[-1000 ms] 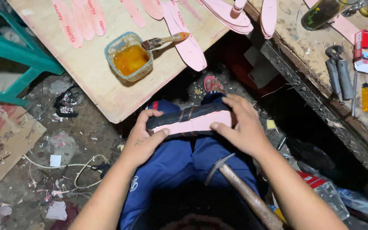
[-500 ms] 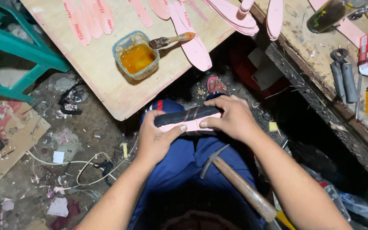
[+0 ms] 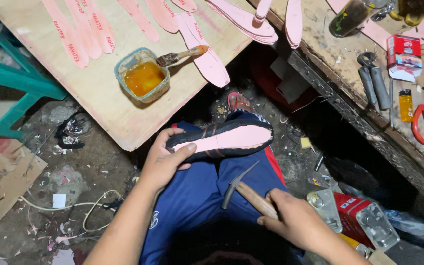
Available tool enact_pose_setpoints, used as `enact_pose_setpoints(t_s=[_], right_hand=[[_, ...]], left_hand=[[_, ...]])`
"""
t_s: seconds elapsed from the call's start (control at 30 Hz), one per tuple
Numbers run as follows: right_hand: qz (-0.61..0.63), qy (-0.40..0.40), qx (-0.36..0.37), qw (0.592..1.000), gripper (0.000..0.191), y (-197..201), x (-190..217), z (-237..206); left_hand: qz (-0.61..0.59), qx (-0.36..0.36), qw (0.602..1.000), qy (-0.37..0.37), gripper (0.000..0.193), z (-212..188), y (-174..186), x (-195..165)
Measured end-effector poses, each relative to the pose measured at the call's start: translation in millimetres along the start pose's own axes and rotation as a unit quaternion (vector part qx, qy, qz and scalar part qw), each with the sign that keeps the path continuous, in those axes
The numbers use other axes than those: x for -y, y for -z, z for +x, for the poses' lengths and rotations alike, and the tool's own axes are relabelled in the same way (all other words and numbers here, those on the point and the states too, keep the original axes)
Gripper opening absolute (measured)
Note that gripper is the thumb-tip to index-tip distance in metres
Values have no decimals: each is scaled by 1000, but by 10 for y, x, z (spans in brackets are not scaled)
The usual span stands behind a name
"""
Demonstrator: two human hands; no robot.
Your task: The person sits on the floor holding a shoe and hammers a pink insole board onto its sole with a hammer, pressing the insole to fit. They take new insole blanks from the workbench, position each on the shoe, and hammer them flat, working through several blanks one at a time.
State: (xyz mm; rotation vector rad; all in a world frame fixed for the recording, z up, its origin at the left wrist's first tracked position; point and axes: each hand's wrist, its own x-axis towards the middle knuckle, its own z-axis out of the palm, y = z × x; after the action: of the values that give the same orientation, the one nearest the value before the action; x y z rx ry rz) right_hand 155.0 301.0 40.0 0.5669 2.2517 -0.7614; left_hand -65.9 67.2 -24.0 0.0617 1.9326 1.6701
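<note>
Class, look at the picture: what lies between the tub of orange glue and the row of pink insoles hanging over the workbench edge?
In the head view, a brush resting on the glue tub, then one pink insole on the board.

one head-worn view looks steeply down from close above the person's lap [image 3: 197,196], facing forward over the knees to a plywood board [image 3: 109,98] ahead and a workbench [image 3: 369,113] at right.

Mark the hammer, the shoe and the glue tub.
hammer [image 3: 251,196], head view, on the wooden handle above the right hand
shoe [image 3: 231,139], head view, on the pink sole
glue tub [image 3: 144,78], head view, on the orange glue inside
</note>
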Motion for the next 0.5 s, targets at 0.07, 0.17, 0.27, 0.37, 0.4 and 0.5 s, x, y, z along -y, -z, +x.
enact_pose_setpoints(t_s=[0.07,0.17,0.27,0.37,0.4,0.5], right_hand=[[103,102,-120,982,46,-32,-203,-39],[178,138,-212,951,27,-75,-479,27],[306,82,-288,904,33,-131,-637,211],[310,101,-355,876,24,-180,-646,446],[285,120,-374,875,25,-185,-624,533],[126,153,-378,904,31,-149,-555,688]], left_hand=[[-52,20,996,65,54,20,55,-35],[-54,14,994,91,54,36,64,-68],[-60,10,993,97,53,52,14,-69],[-51,3,994,101,53,95,-27,-63],[-47,3,994,99,53,105,-35,-60],[-51,-5,994,98,53,133,-30,-66]])
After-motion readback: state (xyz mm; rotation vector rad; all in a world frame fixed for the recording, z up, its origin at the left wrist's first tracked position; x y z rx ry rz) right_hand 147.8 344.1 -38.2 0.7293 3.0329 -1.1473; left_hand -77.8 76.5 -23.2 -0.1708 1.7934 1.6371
